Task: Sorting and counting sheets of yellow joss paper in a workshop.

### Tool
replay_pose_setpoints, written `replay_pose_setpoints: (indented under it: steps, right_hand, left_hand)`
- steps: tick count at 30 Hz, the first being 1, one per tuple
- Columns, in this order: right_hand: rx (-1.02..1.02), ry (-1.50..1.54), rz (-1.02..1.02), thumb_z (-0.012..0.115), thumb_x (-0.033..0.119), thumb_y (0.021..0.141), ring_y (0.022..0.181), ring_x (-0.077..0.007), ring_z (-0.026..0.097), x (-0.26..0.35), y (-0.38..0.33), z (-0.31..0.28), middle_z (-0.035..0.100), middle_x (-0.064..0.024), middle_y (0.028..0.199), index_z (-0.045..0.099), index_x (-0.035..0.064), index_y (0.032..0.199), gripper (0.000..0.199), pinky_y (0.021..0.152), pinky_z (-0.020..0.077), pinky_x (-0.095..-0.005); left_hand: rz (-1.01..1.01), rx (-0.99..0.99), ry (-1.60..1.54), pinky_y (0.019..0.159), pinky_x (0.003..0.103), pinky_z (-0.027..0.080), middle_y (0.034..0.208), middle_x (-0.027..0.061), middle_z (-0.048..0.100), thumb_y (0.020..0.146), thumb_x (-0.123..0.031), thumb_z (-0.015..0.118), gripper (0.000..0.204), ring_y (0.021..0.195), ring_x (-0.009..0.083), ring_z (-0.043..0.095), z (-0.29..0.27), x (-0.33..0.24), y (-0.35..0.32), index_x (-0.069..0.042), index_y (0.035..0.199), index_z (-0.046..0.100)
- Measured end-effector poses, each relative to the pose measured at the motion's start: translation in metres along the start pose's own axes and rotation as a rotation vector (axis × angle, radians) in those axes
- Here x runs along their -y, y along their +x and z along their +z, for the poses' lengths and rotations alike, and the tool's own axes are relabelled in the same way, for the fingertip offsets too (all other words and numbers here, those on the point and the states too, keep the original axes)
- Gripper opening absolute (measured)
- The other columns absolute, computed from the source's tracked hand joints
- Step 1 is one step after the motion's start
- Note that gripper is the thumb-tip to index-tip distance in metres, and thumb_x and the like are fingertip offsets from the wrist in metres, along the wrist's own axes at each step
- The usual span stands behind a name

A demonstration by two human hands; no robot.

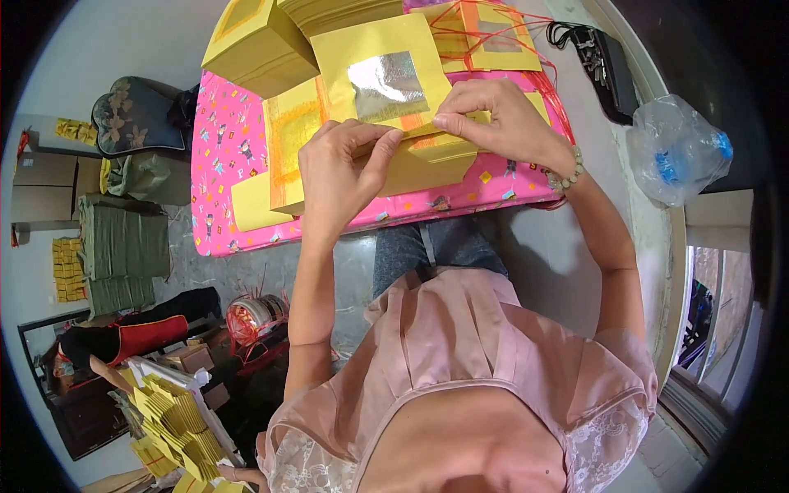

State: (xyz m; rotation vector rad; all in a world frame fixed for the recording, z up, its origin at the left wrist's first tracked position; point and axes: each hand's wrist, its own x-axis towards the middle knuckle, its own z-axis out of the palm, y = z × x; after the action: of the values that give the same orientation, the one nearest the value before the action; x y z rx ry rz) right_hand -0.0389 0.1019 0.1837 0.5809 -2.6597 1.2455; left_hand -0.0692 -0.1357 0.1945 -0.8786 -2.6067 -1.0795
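Note:
A yellow paper sheet with a silver foil square (388, 85) lies tilted in front of me, over a stack of yellow paper (423, 171). My left hand (347, 168) is closed in a pinch, thumb against fingers, at the sheet's near edge. At the same edge, further right, my right hand (503, 119) pinches the paper between thumb and fingertips. An orange-bordered sheet with a gold square (297, 135) rests to the left of the foil one. Fingers partly cover the near edge, so any fold there is hard to make out.
Tall yellow paper stacks (261, 49) stand at the table's far side. Red string (470, 37) tangles at the far right. A pink patterned cloth (220, 164) covers the table. A black bag (604, 74) and clear plastic bag (678, 152) lie right. Another person (152, 333) works lower left.

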Motion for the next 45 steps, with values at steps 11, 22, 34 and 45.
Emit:
replay_pose_setpoints:
  steps: [11,22,34,45]
  right_hand:
    - [-0.118,-0.228,-0.183,0.062,0.021,0.092,0.075,-0.029,0.064,0.014,0.023,-0.01,0.067,-0.0113,0.084,0.069,0.0026,0.093,0.02,0.067,0.0488,-0.0357]
    - [-0.342,0.086,-0.193,0.072,0.022,0.088,0.1,-0.0155,0.061,0.0,0.044,-0.022,0.063,-0.0069,0.116,0.056,0.004,0.12,0.04,0.088,0.0488,-0.0321]
    - [-0.385,0.732,0.064,0.073,0.042,0.086,0.135,-0.0289,0.038,-0.015,0.037,0.015,0.033,-0.0196,0.146,0.018,0.0001,0.15,0.094,0.111,0.0335,-0.0406]
    - [-0.329,0.849,-0.03,0.068,0.04,0.09,0.132,-0.0241,0.04,0.049,0.027,0.015,0.042,-0.0162,0.14,0.023,0.0011,0.148,0.083,0.109,0.0331,-0.037]
  left_hand:
    - [0.164,0.41,0.144,0.085,0.04,0.052,0.113,0.0176,0.066,0.075,-0.043,0.078,0.063,0.097,0.0318,0.066,-0.024,0.016,0.047,-0.004,0.122,0.064]
    - [0.018,0.804,-0.261,0.094,0.03,0.044,0.11,0.0111,0.066,0.102,-0.033,0.05,0.044,0.105,0.016,0.057,-0.051,0.031,0.091,-0.002,0.134,0.053]
    - [-0.236,0.278,-0.998,0.1,0.031,0.043,0.124,0.0063,0.059,0.102,-0.033,0.05,0.046,0.115,0.0151,0.055,-0.028,-0.007,0.052,-0.002,0.136,0.049]
    - [-0.107,0.483,-1.773,0.106,0.042,0.043,0.141,0.0143,0.048,0.1,-0.029,0.053,0.057,0.128,0.0276,0.051,0.015,0.028,0.02,-0.002,0.145,0.034]
